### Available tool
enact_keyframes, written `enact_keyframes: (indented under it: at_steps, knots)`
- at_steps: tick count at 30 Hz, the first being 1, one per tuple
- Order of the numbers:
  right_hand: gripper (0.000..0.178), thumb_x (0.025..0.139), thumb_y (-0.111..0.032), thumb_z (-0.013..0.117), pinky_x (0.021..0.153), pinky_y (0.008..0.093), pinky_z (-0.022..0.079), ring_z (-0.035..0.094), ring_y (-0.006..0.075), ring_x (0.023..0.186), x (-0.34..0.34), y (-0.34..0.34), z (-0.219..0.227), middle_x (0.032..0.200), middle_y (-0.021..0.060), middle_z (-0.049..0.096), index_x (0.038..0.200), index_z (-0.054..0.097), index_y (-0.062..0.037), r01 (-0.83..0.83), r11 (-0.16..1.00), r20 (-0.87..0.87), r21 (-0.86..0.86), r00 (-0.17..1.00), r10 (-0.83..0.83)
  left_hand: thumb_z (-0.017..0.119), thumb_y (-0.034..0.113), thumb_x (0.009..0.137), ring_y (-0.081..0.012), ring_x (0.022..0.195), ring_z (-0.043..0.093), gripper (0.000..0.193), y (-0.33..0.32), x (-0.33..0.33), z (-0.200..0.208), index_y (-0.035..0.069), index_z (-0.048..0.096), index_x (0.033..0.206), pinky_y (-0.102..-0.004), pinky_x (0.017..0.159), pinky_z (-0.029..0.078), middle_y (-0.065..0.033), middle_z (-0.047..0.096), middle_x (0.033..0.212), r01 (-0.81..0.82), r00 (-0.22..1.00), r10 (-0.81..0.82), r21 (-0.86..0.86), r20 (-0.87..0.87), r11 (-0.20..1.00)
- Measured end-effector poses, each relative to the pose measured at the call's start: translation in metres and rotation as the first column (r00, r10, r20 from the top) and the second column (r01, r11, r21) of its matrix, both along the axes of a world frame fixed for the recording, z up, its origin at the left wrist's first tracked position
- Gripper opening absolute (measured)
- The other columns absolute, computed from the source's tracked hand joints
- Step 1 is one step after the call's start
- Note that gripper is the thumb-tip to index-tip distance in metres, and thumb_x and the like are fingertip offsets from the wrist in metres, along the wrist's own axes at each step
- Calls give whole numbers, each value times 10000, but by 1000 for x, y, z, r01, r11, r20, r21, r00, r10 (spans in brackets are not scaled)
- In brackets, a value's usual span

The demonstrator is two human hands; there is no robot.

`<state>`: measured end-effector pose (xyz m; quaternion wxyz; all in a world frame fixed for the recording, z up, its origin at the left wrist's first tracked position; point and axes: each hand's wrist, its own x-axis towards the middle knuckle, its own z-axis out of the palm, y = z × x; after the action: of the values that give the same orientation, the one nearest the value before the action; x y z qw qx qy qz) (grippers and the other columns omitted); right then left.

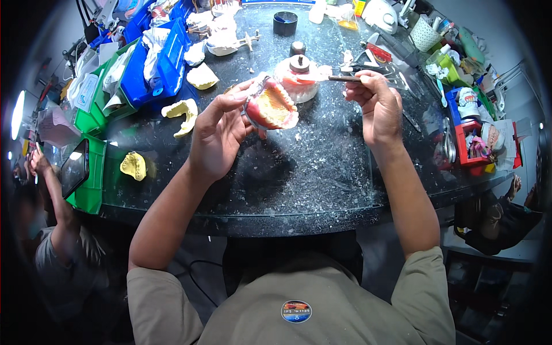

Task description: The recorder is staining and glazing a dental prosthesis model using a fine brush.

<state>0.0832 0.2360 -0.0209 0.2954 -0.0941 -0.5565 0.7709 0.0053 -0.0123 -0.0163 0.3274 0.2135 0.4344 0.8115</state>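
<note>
A dark rectangular phone screen stands tilted at the left edge of the tabletop, against a green bin. A round label, dark with an orange and blue mark, sits on the person's beige shirt at bottom centre.

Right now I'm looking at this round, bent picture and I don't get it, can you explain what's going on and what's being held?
There is one picture, taken by a wide-lens camera on a person's head looking down, which is why the edges bend. No machine here: two bare hands. The left hand holds a denture model with pink gums and a row of teeth. The right hand holds a thin dark tool by its handle, tip pointing left toward a round lidded jar. The work surface is a dark, dusty table. Yellow plaster casts lie to the left beside blue and green trays. Another person sits at the far left.
</note>
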Motion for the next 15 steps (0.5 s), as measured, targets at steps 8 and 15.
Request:
enact_keyframes:
  at_steps: [8,15]
  knots:
    - [105,829,-96,570,648,295,541,634,154,686,-1,-1,0,803,90,640,864,609,-6,-15,1000,-3,-13,1000,15,367,297,879,-229,1000,578,521,0,0,1,-50,421,1264,-348,821,461,-152,564,1162,-22,999,22,-12,39,1000]
    - [150,853,-104,527,694,295,530,635,168,707,-1,1,-1,776,108,645,908,594,18,-8,1000,25,-2,1000,8,382,296,878,-240,1026,578,511,1,0,1,-58,434,1241,-347,847,462,-159,554,1185,-19,999,19,1,48,1000]
